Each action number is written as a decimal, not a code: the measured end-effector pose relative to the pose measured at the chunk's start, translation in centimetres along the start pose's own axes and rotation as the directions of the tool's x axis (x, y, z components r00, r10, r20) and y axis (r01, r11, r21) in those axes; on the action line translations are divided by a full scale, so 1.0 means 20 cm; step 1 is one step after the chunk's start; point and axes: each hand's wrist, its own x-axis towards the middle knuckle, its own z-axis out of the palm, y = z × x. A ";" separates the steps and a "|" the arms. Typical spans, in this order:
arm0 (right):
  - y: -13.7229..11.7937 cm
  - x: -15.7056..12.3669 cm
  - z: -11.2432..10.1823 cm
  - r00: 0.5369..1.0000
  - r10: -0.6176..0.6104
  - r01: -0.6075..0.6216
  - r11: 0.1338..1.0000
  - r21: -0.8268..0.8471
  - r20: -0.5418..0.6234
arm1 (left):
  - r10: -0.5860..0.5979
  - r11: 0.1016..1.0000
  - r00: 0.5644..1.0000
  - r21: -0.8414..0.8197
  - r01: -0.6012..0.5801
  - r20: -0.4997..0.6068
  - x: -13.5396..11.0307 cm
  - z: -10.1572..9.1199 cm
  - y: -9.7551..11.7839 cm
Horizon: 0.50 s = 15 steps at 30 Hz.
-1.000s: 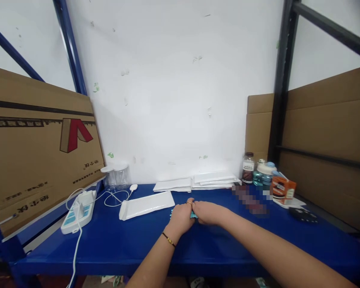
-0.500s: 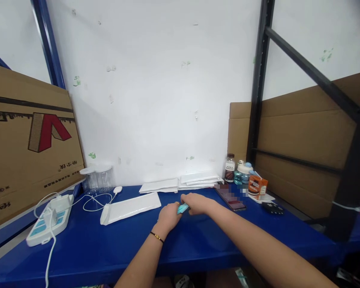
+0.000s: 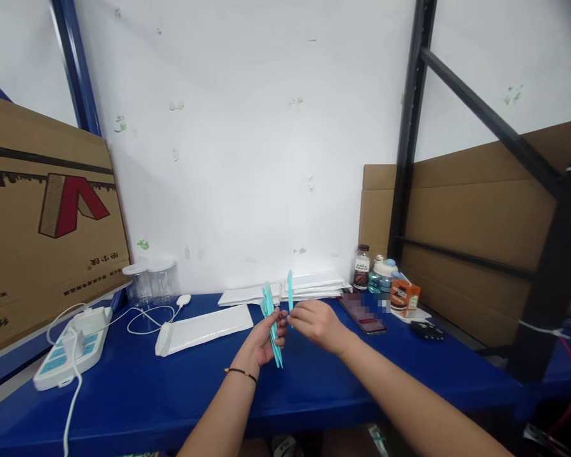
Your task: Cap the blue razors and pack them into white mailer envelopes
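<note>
Thin turquoise strips [image 3: 267, 299] bunched in L hand [image 3: 261, 343], w/ one matching strip [image 3: 290, 291] pinched upright in R hand [image 3: 320, 325], over blue tbl [image 3: 309, 387].

The left hand [image 3: 262, 341] wraps its fingers around a bundle of slim turquoise strips [image 3: 268, 301], which stand nearly upright and jut out above and below that grip. Just right of it, the right hand [image 3: 320, 325] pinches a single turquoise strip [image 3: 290, 289] upright, apart from the bundle. Beneath both grips spreads a blue tabletop [image 3: 309, 387]. Left of the left-hand grip lies a white padded envelope [image 3: 207, 331]; farther left sits a white power strip [image 3: 42, 379]. Behind the grips, more white envelopes [image 3: 314, 281] lie stacked by the wall. Right of the right-hand grip rest a smartphone [image 3: 372, 326] and an orange box [image 3: 406, 297].
</note>
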 end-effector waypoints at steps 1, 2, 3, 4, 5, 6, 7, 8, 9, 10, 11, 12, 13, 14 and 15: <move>-0.02 -0.01 0.03 1.000 -0.019 0.019 1.000 0.025 0.010 | -0.034 0.987 0.999 -0.156 0.037 0.026 -0.01 0.02 -0.01; -0.04 -0.03 0.07 0.999 -0.034 0.033 0.998 0.046 0.021 | -0.059 0.957 0.997 -0.282 0.071 0.049 -0.01 0.03 -0.02; -0.06 -0.04 0.10 0.998 -0.052 0.049 0.997 0.064 0.034 | -0.076 0.929 0.995 -0.357 0.093 0.062 -0.02 0.03 -0.03; -0.06 -0.06 0.14 0.997 -0.064 0.060 0.995 0.081 0.045 | -0.082 0.923 0.995 -0.371 0.098 0.059 -0.02 0.04 -0.04; -0.07 -0.08 0.17 0.996 -0.070 0.064 0.993 0.097 0.059 | -0.072 0.930 0.996 -0.357 0.085 0.049 -0.02 0.04 -0.04; -0.07 -0.09 0.19 0.994 -0.075 0.067 0.991 0.112 0.075 | -0.050 0.944 0.998 -0.324 0.058 0.034 -0.03 0.04 -0.05; -0.07 -0.10 0.21 0.993 -0.078 0.066 0.989 0.130 0.084 | -0.018 0.961 1.000 -0.276 0.020 0.011 -0.03 0.04 -0.06; -0.07 -0.11 0.21 0.994 -0.075 0.062 0.986 0.152 0.080 | 0.027 0.976 0.999 -0.216 -0.031 -0.021 -0.03 0.04 -0.06; -0.07 -0.11 0.21 0.998 -0.049 0.040 0.983 0.177 0.046 | 0.086 0.985 0.994 -0.142 -0.095 -0.064 -0.04 0.04 -0.06; -0.08 -0.10 0.19 1.000 0.012 -0.007 0.979 0.205 -0.022 | 0.159 0.985 0.981 -0.052 -0.165 -0.109 -0.04 0.04 -0.07; -0.08 -0.08 0.17 0.987 0.108 -0.078 0.968 0.240 -0.115 | 0.236 0.972 0.961 0.055 -0.230 -0.146 -0.04 0.04 -0.07; -0.09 -0.05 0.13 0.948 0.229 -0.162 0.945 0.285 -0.220 | 0.306 0.945 0.937 0.173 -0.277 -0.168 -0.04 0.05 -0.07; -0.09 -0.02 0.10 0.877 0.361 -0.254 0.909 0.332 -0.318 | 0.362 0.908 0.917 0.288 -0.306 -0.167 -0.04 0.06 -0.08; -0.10 0.03 0.06 0.812 0.448 -0.309 0.873 0.377 -0.374 | 0.397 0.866 0.906 0.388 -0.316 -0.147 -0.04 0.06 -0.08; -0.11 0.08 0.03 0.775 0.486 -0.329 0.856 0.398 -0.404 | 0.410 0.826 0.905 0.468 -0.314 -0.116 -0.03 0.07 -0.09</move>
